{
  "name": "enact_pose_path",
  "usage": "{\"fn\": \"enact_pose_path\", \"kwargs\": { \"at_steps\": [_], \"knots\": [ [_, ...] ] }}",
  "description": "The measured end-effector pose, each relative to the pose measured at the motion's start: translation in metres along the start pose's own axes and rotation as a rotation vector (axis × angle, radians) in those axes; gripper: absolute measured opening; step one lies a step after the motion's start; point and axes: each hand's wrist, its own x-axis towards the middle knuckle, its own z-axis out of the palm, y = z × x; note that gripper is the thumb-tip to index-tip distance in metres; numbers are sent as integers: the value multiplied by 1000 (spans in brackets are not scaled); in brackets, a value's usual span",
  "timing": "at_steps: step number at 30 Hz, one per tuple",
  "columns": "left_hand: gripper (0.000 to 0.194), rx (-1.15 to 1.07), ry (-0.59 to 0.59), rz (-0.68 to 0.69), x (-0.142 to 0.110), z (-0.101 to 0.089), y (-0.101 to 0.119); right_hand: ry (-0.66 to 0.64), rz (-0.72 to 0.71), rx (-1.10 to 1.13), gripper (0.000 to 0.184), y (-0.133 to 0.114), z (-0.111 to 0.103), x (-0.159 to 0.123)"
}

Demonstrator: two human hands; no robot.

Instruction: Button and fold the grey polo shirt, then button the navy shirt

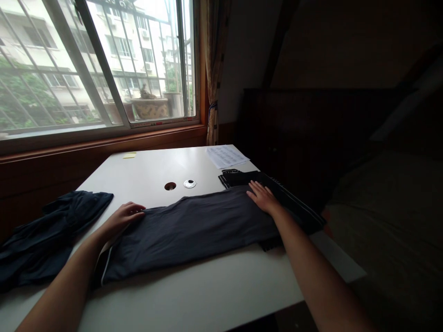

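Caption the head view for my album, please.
Right hand resting on a dark garment, left hand at its edge, white table beneath.

No readable text
Print on the paper sheets (227, 157) on the desk (207, 286) and markings along the window frame (162, 123) are too small to read.

The garment (204, 221) laid across the white surface (207, 286) is a plain dark slate grey, with a thin white stripe beside black at its left end, and the clothes (299, 210) at its right are black with narrow white lines. Off to the left I see a heap of cloth (62, 226) in deep navy. Farther back are a pale yellow slip (129, 155) and white papers (226, 157) patterned with grey print.
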Motion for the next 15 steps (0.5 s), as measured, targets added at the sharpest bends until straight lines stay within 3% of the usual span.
{"fn": "enact_pose_path", "kwargs": {
  "at_steps": [15],
  "knots": [
    [51,110,123,48,9,12,-17,-1,-1,-9,63,0,-1,0]
  ]
}}
